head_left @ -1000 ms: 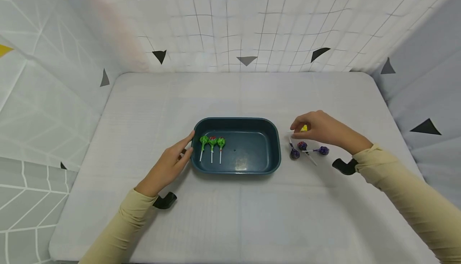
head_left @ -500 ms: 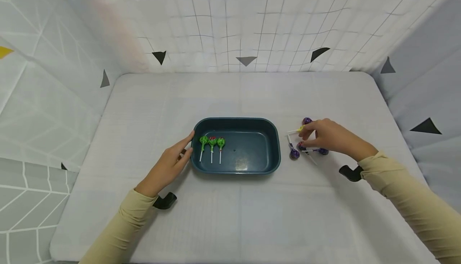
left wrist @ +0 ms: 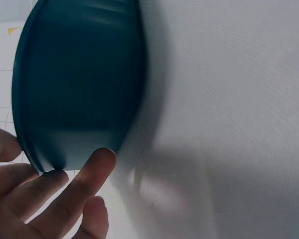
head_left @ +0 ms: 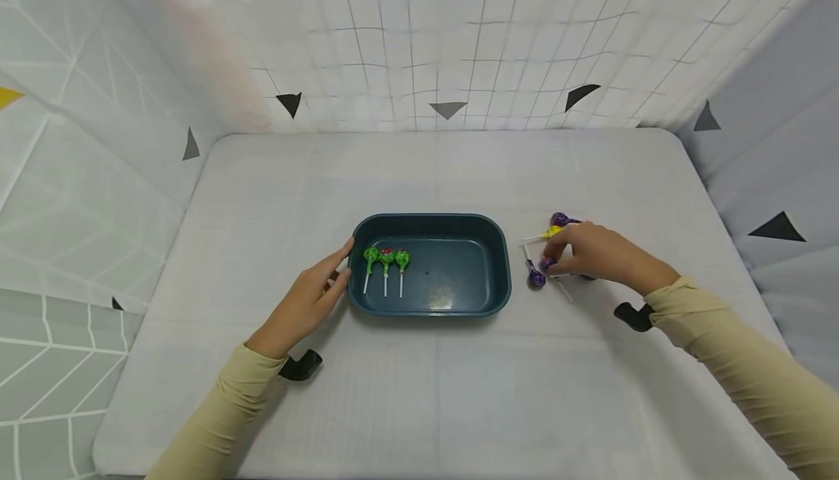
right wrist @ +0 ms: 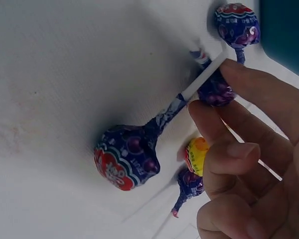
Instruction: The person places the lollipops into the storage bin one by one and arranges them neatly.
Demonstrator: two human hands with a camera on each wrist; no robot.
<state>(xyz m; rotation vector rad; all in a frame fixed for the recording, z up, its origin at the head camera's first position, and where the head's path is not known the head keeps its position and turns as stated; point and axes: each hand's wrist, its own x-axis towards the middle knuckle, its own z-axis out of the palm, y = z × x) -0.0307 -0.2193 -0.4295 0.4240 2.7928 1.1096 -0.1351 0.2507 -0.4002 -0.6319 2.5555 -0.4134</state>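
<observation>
A dark teal tray (head_left: pixel 429 312) stands mid-table with three green-wrapped lollipops (head_left: pixel 387 258) side by side in its left part. Against the tray's left end rests my left hand (head_left: pixel 304 301), its fingers extended and touching the outer wall. To the tray's right, my right hand (head_left: pixel 593 253) pinches a purple-wrapped lollipop (right wrist: pixel 217 89) by its head between thumb and fingers. The white stick of another purple lollipop (right wrist: pixel 127 157) crosses over that head, close to the thumb. A further purple lollipop (head_left: pixel 536 278) lies nearest the tray.
Beyond the right hand lie a yellow lollipop (head_left: pixel 550 232) and a purple lollipop (head_left: pixel 560 218). The table (head_left: pixel 367 385) has a white cover. White cloth walls (head_left: pixel 446 43) with printed shapes surround its back and sides.
My right hand has moved from above the yellow lollipop towards me, and its fingers have closed on a purple one. The left hand and tray stay in place.
</observation>
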